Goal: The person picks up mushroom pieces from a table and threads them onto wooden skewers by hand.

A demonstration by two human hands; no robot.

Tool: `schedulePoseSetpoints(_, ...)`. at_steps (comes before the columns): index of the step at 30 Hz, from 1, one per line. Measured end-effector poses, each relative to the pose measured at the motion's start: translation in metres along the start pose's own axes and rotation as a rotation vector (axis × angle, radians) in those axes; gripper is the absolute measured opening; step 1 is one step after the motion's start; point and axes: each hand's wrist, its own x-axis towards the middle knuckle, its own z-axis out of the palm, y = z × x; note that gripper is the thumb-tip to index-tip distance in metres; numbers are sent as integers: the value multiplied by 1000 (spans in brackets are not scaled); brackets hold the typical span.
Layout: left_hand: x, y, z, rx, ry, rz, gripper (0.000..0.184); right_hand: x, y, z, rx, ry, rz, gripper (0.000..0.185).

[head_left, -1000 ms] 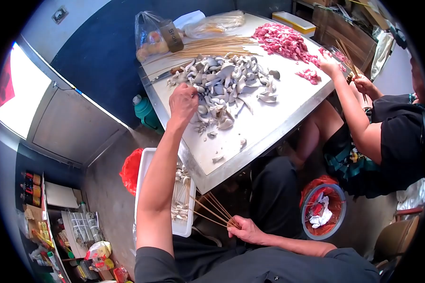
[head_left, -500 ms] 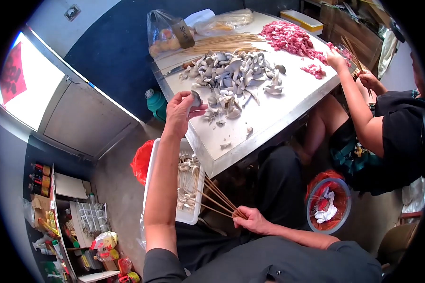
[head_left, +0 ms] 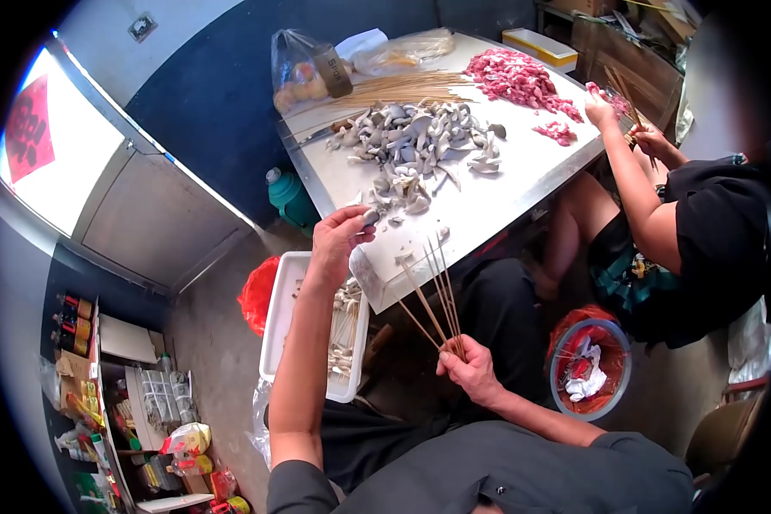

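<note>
My left hand (head_left: 337, 242) is closed in a pinch on a small grey mushroom (head_left: 370, 218), just off the table's near left corner. Bamboo skewers (head_left: 435, 295) fan upward from my right hand (head_left: 471, 370), which grips their lower ends in front of my lap. Their upper ends reach past the table edge. A heap of loose grey mushrooms (head_left: 420, 137) lies on the white table (head_left: 488, 210), with a few stray pieces nearer me. Below my left forearm, a white tray (head_left: 274, 343) holds skewers threaded with mushrooms (head_left: 344, 330); my arm hides part of it.
Loose skewers (head_left: 403, 89) lie behind the heap, near a knife (head_left: 319, 135) and a plastic bag (head_left: 293, 73). Pink cut meat (head_left: 518, 77) is piled at the far right. A co-worker (head_left: 711, 223) sits there holding skewers. A lined bin (head_left: 627, 368) stands on the floor.
My left hand has moved down and slightly right with the mushroom. My right hand has risen, and its skewers have swung from pointing left to pointing up.
</note>
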Motion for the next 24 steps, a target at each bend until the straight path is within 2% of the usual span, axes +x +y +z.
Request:
schedulePoseSetpoints(1,0,-2,3,-1,-7,1,24,1,0,-1,31,33,-10,8)
schedulePoseSetpoints(3,3,-8,7,224,21,98,22,4,-1,-4,48,44,-20,7)
schedulePoseSetpoints(5,7,-8,16,265,8,144,21,6,-2,-4,89,64,-33,8)
schedulePoseSetpoints(7,13,-8,24,551,0,214,19,7,-3,-5,84,74,-34,8)
schedulePoseSetpoints(12,30,-8,35,681,-58,238,16,4,4,-10,72,102,-42,10)
schedulePoseSetpoints(14,35,-10,38,797,-65,403,14,3,4,-11,-12,92,-56,11)
schedulePoseSetpoints(15,39,-11,41,797,-69,399,14,3,5,-12,-10,97,-52,11)
schedulePoseSetpoints(17,50,-7,50,993,1,695,13,6,6,-13,21,93,-37,13)
schedulePoseSetpoints(19,63,-6,65,974,5,687,13,7,4,-13,27,102,-23,12)
schedulePoseSetpoints(21,81,-7,81,1066,-11,793,12,6,1,-12,32,112,-9,11)
schedulePoseSetpoints(23,97,-12,98,1090,-29,764,16,5,-2,-11,13,97,-16,12)
schedulePoseSetpoints(24,103,-15,106,1198,-21,736,19,4,-2,-12,14,88,-12,12)
